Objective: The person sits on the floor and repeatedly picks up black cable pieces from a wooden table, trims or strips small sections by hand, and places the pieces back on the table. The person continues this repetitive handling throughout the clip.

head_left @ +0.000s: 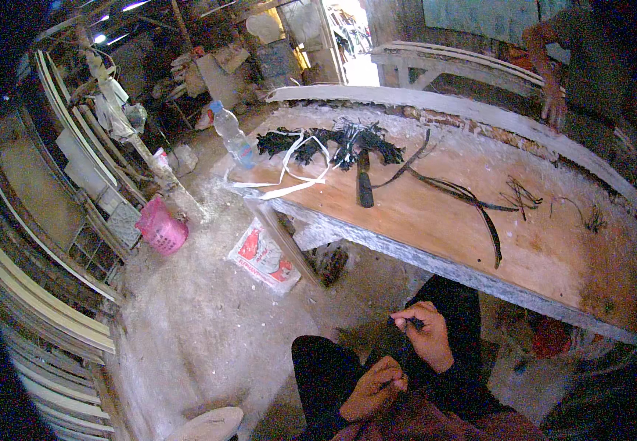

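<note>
Dim workshop around me, dusty floor underfoot, and across the front runs the table, its near edge just beyond my knees. Down at my lap, my right hand is the busy one: thumb and fingers pinch a small dark bit, right at the tips, held out over my dark trousers. It's tiny from up here, and I can't make out what it is. My left hand sits lower and nearer me, fingers curled inward; whether they close on anything, I can't tell.

Now, how does this bit handle? Light, I'd judge, since a fingertip pinch carries it; soft or stiff, it's too small to say. Something so little probably slips easily, so I'd take it by its end, thumb against forefinger, without squeezing hard.

Up on the table, a black heap frays into loose ends, a dark handle pokes out beside it, and white strapping loops at the left by the bottle. Farther right, a long black strip curves toward the near edge; bendy, by its look, and best lifted at one tip.
</note>
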`<state>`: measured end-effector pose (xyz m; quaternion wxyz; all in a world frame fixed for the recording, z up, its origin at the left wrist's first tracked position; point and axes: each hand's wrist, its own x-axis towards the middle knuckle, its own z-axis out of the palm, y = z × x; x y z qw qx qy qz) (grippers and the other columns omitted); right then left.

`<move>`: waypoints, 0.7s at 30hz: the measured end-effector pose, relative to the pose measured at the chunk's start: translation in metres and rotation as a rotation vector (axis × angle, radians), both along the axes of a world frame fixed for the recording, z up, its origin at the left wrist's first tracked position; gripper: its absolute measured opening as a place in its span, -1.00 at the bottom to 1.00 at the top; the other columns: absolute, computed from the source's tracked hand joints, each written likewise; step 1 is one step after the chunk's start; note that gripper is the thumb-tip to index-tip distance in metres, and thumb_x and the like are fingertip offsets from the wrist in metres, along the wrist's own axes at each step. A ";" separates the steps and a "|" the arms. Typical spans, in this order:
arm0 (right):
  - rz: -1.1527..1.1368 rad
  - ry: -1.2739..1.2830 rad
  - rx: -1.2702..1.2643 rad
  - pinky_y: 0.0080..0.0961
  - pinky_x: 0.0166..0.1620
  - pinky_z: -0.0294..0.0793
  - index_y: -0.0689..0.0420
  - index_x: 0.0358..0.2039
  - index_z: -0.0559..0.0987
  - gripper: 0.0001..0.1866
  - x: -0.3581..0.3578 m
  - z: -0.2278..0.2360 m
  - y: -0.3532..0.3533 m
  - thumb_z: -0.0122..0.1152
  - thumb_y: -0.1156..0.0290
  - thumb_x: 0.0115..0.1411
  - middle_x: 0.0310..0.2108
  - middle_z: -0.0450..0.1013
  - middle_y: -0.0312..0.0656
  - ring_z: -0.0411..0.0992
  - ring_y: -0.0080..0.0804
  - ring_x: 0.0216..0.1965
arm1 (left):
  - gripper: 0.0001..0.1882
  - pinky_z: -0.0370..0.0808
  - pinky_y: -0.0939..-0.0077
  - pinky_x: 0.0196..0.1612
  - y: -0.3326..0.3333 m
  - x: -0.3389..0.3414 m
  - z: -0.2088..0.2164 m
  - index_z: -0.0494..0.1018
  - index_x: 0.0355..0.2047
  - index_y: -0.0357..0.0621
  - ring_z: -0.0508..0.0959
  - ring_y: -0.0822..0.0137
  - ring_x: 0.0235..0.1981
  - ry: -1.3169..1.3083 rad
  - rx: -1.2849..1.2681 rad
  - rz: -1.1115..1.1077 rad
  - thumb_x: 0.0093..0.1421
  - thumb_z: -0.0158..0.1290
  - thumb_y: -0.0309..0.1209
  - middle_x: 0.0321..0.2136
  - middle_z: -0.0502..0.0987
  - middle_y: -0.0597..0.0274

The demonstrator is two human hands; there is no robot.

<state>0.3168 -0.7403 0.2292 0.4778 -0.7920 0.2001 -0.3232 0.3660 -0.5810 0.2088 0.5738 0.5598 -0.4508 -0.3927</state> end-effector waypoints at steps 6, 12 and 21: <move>-0.056 -0.012 -0.037 -0.52 -0.27 0.25 0.13 -0.52 0.55 -0.92 -0.001 -0.003 -0.003 0.25 0.46 -0.07 -0.52 0.44 -0.26 0.33 -0.40 -0.41 | -0.79 0.26 0.47 -0.29 0.000 0.017 0.006 0.31 -0.52 -0.18 0.31 0.26 -0.37 -0.128 -0.121 0.029 0.02 0.09 -0.33 -0.46 0.27 0.20; 0.158 0.039 0.210 -0.53 -0.26 0.32 0.15 -0.51 0.54 -0.92 -0.012 0.003 -0.008 0.26 0.46 -0.07 -0.50 0.46 -0.28 0.39 -0.43 -0.40 | -0.89 0.33 0.50 -0.34 0.020 0.045 0.007 0.41 -0.48 -0.19 0.36 0.31 -0.36 0.188 0.022 0.228 -0.04 0.12 -0.50 -0.44 0.30 0.22; 0.586 0.159 -0.262 -0.36 -0.11 0.31 0.06 -0.40 0.56 -0.78 -0.007 -0.008 0.035 0.11 0.19 0.08 -0.38 0.50 -0.28 0.43 -0.32 -0.29 | -0.92 0.32 0.67 -0.64 0.032 0.085 0.014 0.45 -0.53 -0.25 0.37 0.48 -0.64 0.123 -0.152 0.758 0.01 0.10 -0.49 -0.50 0.34 0.26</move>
